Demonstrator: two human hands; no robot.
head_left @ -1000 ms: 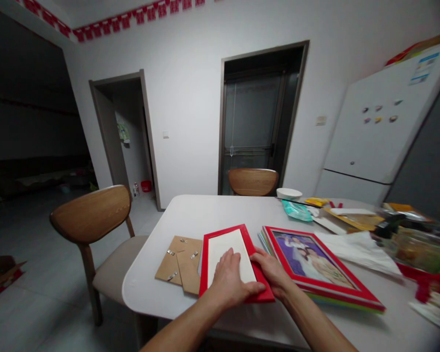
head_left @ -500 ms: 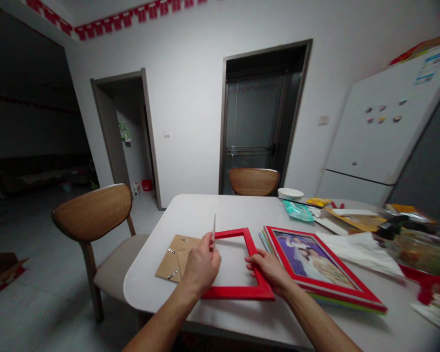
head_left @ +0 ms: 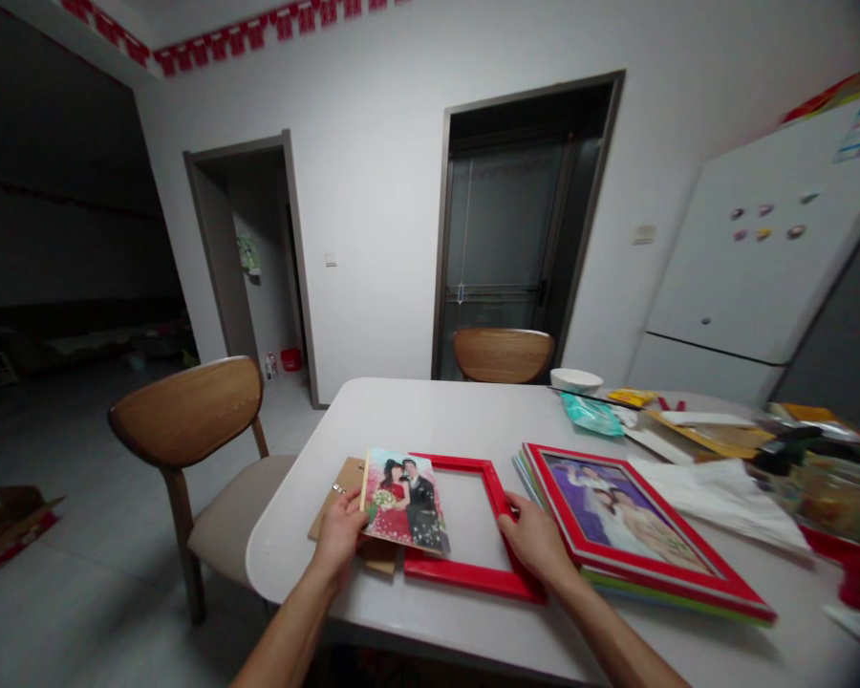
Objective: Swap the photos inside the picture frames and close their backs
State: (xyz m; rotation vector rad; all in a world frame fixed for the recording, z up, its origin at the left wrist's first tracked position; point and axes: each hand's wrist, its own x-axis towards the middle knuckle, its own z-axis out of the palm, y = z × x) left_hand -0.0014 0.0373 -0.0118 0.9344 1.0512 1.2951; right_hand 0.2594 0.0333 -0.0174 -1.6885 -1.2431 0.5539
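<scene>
Left hand [head_left: 342, 535] pinches one photo [head_left: 403, 501]; right hand [head_left: 537, 542], grip spread, steadies one empty red frame [head_left: 473, 575].

head cam only | we're looking forward and slightly down from head height | table [head_left: 416, 420] close, filling the lower half of frame | doorways and wall far across the upper half

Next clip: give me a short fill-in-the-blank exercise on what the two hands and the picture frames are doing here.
1. The left hand holds a printed ____ of a couple, face up.
2. The right hand rests on the empty rectangular frame, whose colour is ____.
3. The brown cardboard backing board lies to the ____ of that frame.
4. The stack of framed pictures lies on the white ____.

Missing words: photo; red; left; table
</scene>
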